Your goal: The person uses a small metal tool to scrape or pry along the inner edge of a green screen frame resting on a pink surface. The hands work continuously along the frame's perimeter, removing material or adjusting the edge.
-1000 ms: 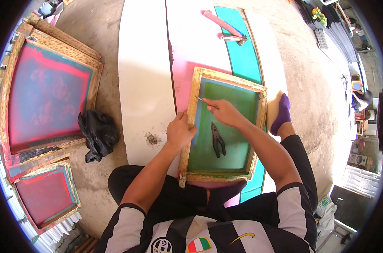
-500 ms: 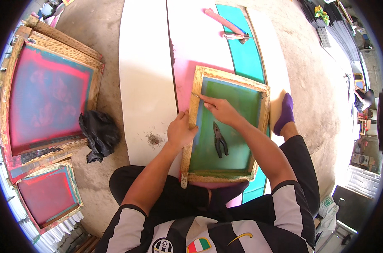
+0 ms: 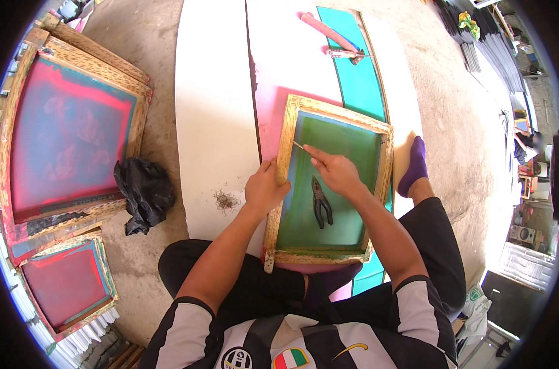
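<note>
A wooden screen-printing frame point(image 3: 284, 147) with green mesh lies tilted across my lap and the boards. My left hand point(image 3: 266, 187) is closed round its left bar, about halfway down. In my right hand point(image 3: 335, 173), above the upper left of the mesh, is a thin metal-tipped tool point(image 3: 298, 145); its handle is hidden in my fingers, so its kind cannot be told. The tip points at the inner edge of the left bar. Dark-handled pliers point(image 3: 321, 204) rest on the mesh, jaws pointing away from me. Left of the frame sits a small pile of thin metal bits point(image 3: 225, 200), like pulled staples.
A hammer with a pink-wrapped handle point(image 3: 329, 31) and a light-handled tool point(image 3: 340, 54) lie on the turquoise strip point(image 3: 359, 86) ahead. At left stand a large pink-and-blue screen point(image 3: 76, 135), a smaller red screen point(image 3: 67, 280) and a black plastic bag point(image 3: 145, 190). A person point(image 3: 525, 146) is far right.
My right hand has drawn back slightly to the right and towards me, taking the tool's tip off the left bar to its inner edge. My left hand keeps its hold.
</note>
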`<state>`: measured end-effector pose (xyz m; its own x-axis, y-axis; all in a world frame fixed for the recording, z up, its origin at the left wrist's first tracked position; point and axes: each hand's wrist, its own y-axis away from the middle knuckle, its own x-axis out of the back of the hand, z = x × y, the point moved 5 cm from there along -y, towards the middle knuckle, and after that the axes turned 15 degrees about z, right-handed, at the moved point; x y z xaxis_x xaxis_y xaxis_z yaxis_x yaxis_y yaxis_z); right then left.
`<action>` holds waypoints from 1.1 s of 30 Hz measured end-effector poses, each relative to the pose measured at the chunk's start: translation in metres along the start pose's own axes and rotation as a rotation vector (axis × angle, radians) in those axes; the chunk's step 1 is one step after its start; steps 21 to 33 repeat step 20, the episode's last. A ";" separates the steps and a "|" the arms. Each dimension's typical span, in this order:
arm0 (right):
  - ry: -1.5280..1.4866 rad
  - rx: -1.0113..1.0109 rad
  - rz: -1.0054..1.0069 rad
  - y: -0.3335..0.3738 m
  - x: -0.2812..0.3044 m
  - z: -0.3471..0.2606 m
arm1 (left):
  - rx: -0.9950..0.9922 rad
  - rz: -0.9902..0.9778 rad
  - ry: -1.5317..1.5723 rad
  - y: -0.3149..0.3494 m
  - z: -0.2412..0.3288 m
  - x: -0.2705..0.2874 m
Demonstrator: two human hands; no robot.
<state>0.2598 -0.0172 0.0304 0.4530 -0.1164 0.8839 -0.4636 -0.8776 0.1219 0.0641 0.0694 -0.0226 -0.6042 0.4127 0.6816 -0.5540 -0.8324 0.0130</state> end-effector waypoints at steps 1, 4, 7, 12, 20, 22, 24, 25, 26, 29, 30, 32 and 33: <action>0.005 0.010 0.009 0.000 0.001 -0.004 | -0.007 0.015 0.001 0.001 0.000 0.001; 0.092 -0.002 -0.010 -0.002 0.006 -0.012 | -0.004 0.023 0.003 0.001 0.000 0.002; 0.144 0.038 0.011 -0.002 0.007 -0.016 | 0.005 0.015 0.007 0.001 0.000 0.002; 0.219 0.060 -0.004 -0.003 0.010 -0.021 | -0.017 0.033 0.017 0.002 -0.004 -0.001; 0.231 0.070 -0.005 -0.003 0.010 -0.025 | -0.002 0.017 0.006 0.002 -0.005 -0.002; 0.231 0.070 -0.005 -0.003 0.010 -0.025 | -0.002 0.017 0.006 0.002 -0.005 -0.002; 0.231 0.070 -0.005 -0.003 0.010 -0.025 | -0.002 0.017 0.006 0.002 -0.005 -0.002; 0.231 0.070 -0.005 -0.003 0.010 -0.025 | -0.002 0.017 0.006 0.002 -0.005 -0.002; 0.231 0.070 -0.005 -0.003 0.010 -0.025 | -0.002 0.017 0.006 0.002 -0.005 -0.002; 0.231 0.070 -0.005 -0.003 0.010 -0.025 | -0.002 0.017 0.006 0.002 -0.005 -0.002; 0.231 0.070 -0.005 -0.003 0.010 -0.025 | -0.002 0.017 0.006 0.002 -0.005 -0.002; 0.231 0.070 -0.005 -0.003 0.010 -0.025 | -0.002 0.017 0.006 0.002 -0.005 -0.002; 0.231 0.070 -0.005 -0.003 0.010 -0.025 | -0.002 0.017 0.006 0.002 -0.005 -0.002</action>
